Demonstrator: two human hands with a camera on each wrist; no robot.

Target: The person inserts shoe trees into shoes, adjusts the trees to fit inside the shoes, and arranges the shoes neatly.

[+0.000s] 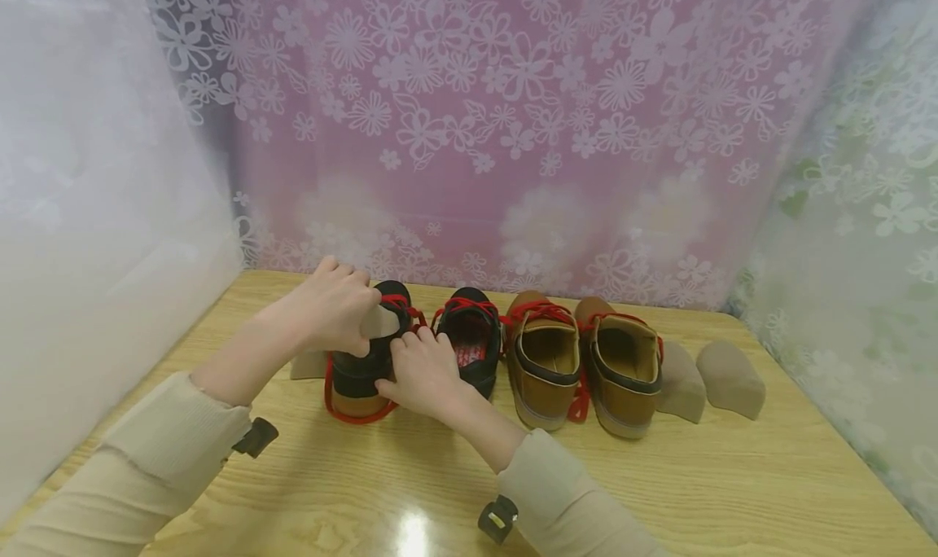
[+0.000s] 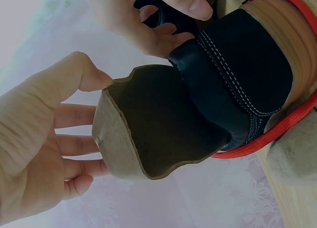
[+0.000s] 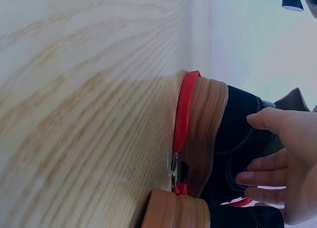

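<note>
My left hand (image 1: pixel 330 306) pinches the rim of a hollow beige moulded shoe insert (image 2: pixel 119 154) between thumb and fingers. The insert's other end sits within the opening of the leftmost black shoe (image 1: pixel 357 379), which has a tan sole and red laces. My right hand (image 1: pixel 428 371) is at that shoe's right side near the heel. In the right wrist view its fingers (image 3: pixel 267 177) look nearly straight, with the thumb by the collar. A red cord (image 1: pixel 359 420) runs round the shoe's heel. The front of the insert is hidden inside the shoe.
A second black shoe (image 1: pixel 479 378) stands to the right, then two brown shoes (image 1: pixel 542 398) with red laces. Two more beige inserts (image 1: pixel 733 378) lie at the far right; another beige piece (image 1: pixel 308 366) shows at the left. A pink floral curtain (image 1: pixel 469 133) hangs behind the wooden table (image 1: pixel 659 492).
</note>
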